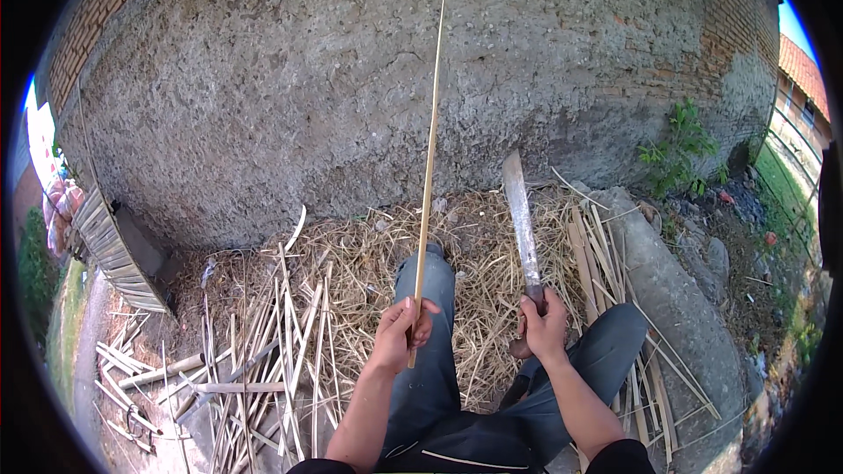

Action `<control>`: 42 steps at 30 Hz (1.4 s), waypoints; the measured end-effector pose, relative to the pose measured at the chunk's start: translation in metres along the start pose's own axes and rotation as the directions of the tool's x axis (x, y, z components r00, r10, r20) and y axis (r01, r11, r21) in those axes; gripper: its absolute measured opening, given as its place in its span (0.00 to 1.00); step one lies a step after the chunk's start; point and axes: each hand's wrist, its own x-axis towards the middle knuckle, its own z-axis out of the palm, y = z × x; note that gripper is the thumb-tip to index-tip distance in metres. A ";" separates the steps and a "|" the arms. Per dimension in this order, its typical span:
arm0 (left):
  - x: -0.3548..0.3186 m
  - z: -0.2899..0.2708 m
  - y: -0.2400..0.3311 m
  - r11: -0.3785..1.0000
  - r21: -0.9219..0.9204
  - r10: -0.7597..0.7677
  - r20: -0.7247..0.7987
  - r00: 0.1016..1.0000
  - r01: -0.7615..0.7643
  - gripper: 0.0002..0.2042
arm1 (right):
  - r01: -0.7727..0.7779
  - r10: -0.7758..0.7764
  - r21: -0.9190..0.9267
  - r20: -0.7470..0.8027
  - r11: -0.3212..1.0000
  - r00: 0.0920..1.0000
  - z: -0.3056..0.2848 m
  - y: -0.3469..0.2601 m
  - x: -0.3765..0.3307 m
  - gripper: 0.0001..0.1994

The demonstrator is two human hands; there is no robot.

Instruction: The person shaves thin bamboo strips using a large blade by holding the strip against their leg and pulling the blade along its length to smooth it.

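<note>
A long, thin bamboo strip (430,154) stands nearly upright in front of me, narrowing toward its far tip. Its lower end is gripped by my left hand (403,333), with a short stub showing below the fingers, over my left leg. In my right hand (543,325) is a machete (521,221), held by its dark handle. The blade points away from me and is scuffed and greyish, with a squared brownish tip. Strip and blade are apart from each other.
Shavings (479,298) cover the ground ahead. Piles of split bamboo (263,369) lie at left, more strips (606,246) at right beside a concrete slab (676,316). A rough wall (307,88) rises in front. A slatted panel (114,241) leans at left; a green plant (680,145) grows at right.
</note>
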 end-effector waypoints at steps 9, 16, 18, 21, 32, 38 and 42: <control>-0.005 0.004 0.002 0.999 -0.030 -0.026 0.000 1.000 0.026 0.22 | -0.048 0.048 0.007 0.045 0.999 0.998 0.001 0.004 -0.006 0.07; 0.029 0.016 0.008 0.969 -0.099 0.229 -0.001 0.973 -0.228 0.11 | -0.049 0.048 0.012 0.063 0.999 0.997 0.002 0.005 -0.002 0.06; 0.041 0.010 0.018 0.951 -0.017 0.308 0.007 0.951 -0.308 0.10 | -0.066 0.066 0.001 0.076 0.998 0.995 0.005 0.003 -0.003 0.05; 0.046 0.008 0.031 0.954 0.077 0.292 -0.042 0.955 -0.289 0.10 | -0.094 0.093 0.010 0.087 0.996 0.992 0.009 0.003 -0.006 0.05; 0.048 0.013 0.005 0.966 0.178 0.224 -0.208 0.952 -0.188 0.12 | -0.163 0.118 0.143 0.278 0.976 0.953 0.009 -0.009 -0.013 0.13; 0.042 0.019 -0.009 0.953 0.251 0.213 -0.150 0.965 -0.171 0.12 | -0.234 0.155 0.138 0.427 0.963 0.891 0.032 -0.040 -0.024 0.21; 0.036 0.024 -0.013 0.959 0.267 0.124 -0.095 0.988 -0.095 0.14 | -0.234 0.199 0.038 0.410 0.971 0.890 0.032 -0.033 -0.032 0.18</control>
